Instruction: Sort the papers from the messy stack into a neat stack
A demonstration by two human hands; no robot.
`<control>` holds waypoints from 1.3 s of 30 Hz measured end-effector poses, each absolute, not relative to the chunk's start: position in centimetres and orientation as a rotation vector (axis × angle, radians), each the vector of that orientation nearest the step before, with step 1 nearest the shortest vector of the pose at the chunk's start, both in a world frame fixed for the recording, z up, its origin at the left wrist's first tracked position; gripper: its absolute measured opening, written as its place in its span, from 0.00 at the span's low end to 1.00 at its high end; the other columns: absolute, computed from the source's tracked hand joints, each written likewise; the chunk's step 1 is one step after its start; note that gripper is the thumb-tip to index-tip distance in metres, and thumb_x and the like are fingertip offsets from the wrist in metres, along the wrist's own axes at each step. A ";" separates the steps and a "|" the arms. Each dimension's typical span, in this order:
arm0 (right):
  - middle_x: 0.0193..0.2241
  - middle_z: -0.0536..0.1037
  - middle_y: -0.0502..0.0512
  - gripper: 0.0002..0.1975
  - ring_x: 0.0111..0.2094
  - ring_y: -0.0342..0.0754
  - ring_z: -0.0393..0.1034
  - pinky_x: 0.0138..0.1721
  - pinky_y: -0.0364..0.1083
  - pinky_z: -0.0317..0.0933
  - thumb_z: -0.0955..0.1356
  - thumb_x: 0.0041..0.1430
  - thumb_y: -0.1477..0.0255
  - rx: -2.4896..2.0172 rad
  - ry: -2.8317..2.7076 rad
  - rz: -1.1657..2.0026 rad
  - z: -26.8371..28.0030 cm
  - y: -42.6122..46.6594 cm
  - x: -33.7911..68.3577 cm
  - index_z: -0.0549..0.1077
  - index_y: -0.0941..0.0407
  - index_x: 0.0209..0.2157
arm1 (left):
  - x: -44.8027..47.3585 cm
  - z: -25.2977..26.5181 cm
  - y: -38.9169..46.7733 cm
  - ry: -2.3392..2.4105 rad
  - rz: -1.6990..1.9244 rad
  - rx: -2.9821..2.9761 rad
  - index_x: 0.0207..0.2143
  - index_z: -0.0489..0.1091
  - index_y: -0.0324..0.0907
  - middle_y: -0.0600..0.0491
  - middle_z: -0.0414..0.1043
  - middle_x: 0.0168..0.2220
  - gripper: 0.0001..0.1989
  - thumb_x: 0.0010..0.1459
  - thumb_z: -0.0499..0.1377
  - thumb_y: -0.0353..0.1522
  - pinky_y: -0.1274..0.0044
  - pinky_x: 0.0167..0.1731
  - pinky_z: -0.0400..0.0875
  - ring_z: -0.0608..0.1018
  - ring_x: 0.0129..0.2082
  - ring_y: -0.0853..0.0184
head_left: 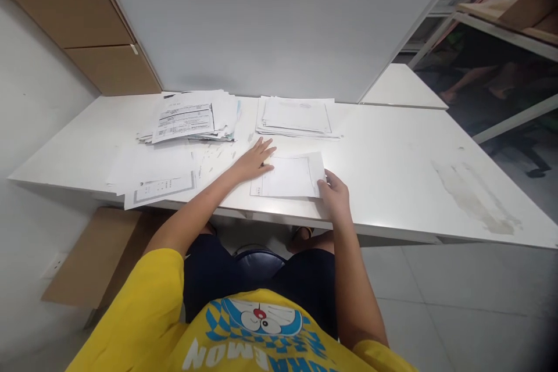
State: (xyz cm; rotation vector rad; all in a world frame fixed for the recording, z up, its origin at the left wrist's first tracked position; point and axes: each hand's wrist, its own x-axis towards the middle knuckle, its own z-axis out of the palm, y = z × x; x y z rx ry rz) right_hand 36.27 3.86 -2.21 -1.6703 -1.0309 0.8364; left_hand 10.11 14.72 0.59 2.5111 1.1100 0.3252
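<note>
A white sheet of paper (288,177) with a thin printed border lies on the white desk in front of me. My left hand (255,161) rests on its left end, fingers spread. At the sheet's right edge, my right hand (335,190) pinches it between thumb and fingers. Just behind the sheet sits a neat stack of papers (297,116). Farther left is a thicker, uneven pile of printed papers (187,119). Several loose sheets (161,186) lie at the desk's front left, overhanging its edge a little.
A grey-white panel (270,23) rises along the back of the white desk (392,174). Cardboard boxes (104,64) are stacked at the back left, and more cardboard (96,256) stands below. Shelving (492,17) and another person's arm (471,81) show at the right.
</note>
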 end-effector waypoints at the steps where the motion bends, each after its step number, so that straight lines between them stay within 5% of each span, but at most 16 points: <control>1: 0.44 0.80 0.61 0.28 0.41 0.55 0.74 0.45 0.53 0.68 0.66 0.51 0.66 -1.679 -1.034 0.837 -2.1 3.9 36.3 0.75 0.59 0.54 | 10.2 0.5 14.8 1.113 0.321 2.503 0.70 0.51 0.44 0.49 0.35 0.74 0.35 0.67 0.49 0.50 0.59 0.68 0.48 0.37 0.73 0.52; 13: 0.44 0.79 0.63 0.27 0.43 0.54 0.74 0.47 0.54 0.68 0.68 0.48 0.67 -1.507 -0.726 0.693 -3.9 4.3 38.1 0.76 0.63 0.51 | 9.9 -0.3 14.5 1.094 0.426 2.498 0.71 0.46 0.47 0.51 0.36 0.74 0.36 0.66 0.49 0.50 0.62 0.69 0.46 0.40 0.73 0.55; 19: 0.45 0.76 0.58 0.24 0.42 0.48 0.72 0.43 0.49 0.71 0.63 0.54 0.72 -1.365 -0.633 0.449 -2.5 13.8 42.2 0.72 0.60 0.52 | 10.2 0.1 14.1 1.121 0.450 2.446 0.71 0.42 0.46 0.50 0.38 0.74 0.38 0.65 0.52 0.48 0.64 0.70 0.46 0.41 0.73 0.57; 28: 0.46 0.74 0.67 0.32 0.46 0.53 0.70 0.52 0.54 0.65 0.57 0.55 0.81 -1.778 -1.163 0.272 0.9 26.9 38.2 0.63 0.67 0.63 | 9.9 0.1 14.4 1.133 0.465 2.439 0.68 0.52 0.44 0.49 0.43 0.73 0.34 0.64 0.55 0.45 0.66 0.70 0.46 0.43 0.73 0.58; 34: 0.51 0.71 0.69 0.22 0.52 0.60 0.62 0.53 0.61 0.58 0.59 0.60 0.76 -2.135 -1.518 0.081 -1.8 27.3 38.6 0.77 0.60 0.50 | 10.0 -0.4 14.7 1.142 0.470 2.400 0.68 0.52 0.46 0.51 0.43 0.73 0.34 0.63 0.56 0.44 0.66 0.70 0.47 0.44 0.73 0.59; 39: 0.57 0.69 0.68 0.22 0.57 0.61 0.58 0.56 0.62 0.54 0.59 0.62 0.73 -2.099 -1.593 0.098 -3.7 27.2 39.3 0.75 0.58 0.54 | 10.2 -0.4 14.4 1.145 0.471 2.384 0.68 0.52 0.46 0.51 0.42 0.73 0.35 0.63 0.55 0.45 0.65 0.69 0.48 0.44 0.73 0.58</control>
